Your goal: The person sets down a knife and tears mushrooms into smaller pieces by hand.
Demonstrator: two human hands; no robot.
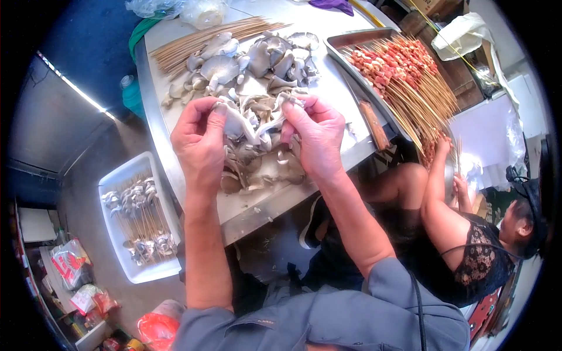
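My left hand (202,131) pinches a pale oyster mushroom piece (239,124) between thumb and fingers. Across from it, my right hand (318,134) is closed on another part of oyster mushroom (272,124); whether the two parts are still joined I cannot tell. Both hands are above the near part of a white-topped table (161,126). Grey oyster mushrooms (219,70) are heaped just beyond my fingers, and more mushroom pieces (272,169) lie below and between my hands.
Bare bamboo skewers (175,51) lie behind the heap. To the right are a tray (342,40) of meat skewers (398,61) and a wooden-handled knife (374,124). A white tub (111,234) of mushroom skewers stands lower left. A co-worker (451,234) sits at right, hands at skewers.
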